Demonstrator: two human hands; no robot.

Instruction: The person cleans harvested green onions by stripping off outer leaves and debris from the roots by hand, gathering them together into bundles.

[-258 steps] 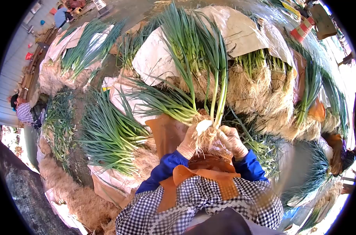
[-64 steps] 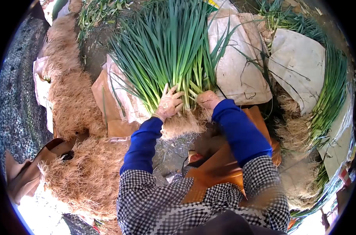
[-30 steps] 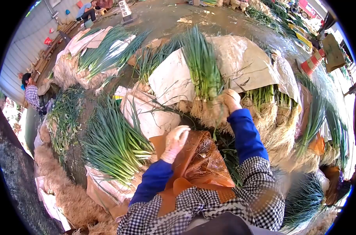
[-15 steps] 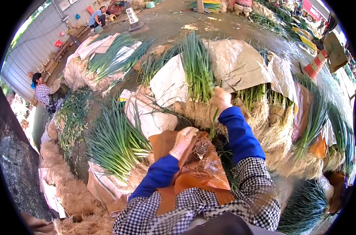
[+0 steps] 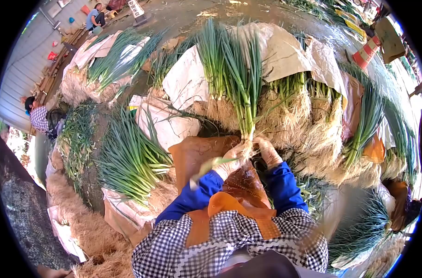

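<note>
A small bunch of green onions (image 5: 246,104) stands upright before me, leaves pointing away and pale roots towards my apron. My left hand (image 5: 234,162) is closed round its root end. On the other side my right hand (image 5: 266,149) is closed at the same root end, its fingertips partly hidden by the roots. A blurred, yellowish-green leaf (image 5: 208,167) crosses over my left wrist; I cannot tell whether it is held or falling. Behind the bunch, more green onions (image 5: 213,69) lie on a pale sheet (image 5: 185,83). An orange-brown apron (image 5: 192,155) covers my lap.
To the left lies a big heap of green onions (image 5: 130,160). Rooty bundles (image 5: 308,116) under a tan sheet (image 5: 285,51) lie to the right. A person in a checked shirt (image 5: 38,118) sits far left; another (image 5: 95,18) is farther back. A red-and-white cone (image 5: 366,51) stands right.
My right hand has come back from the pile towards my lap, and a bunch of green onions now stands between both hands. My left hand has left the apron. The view has shifted slightly.
</note>
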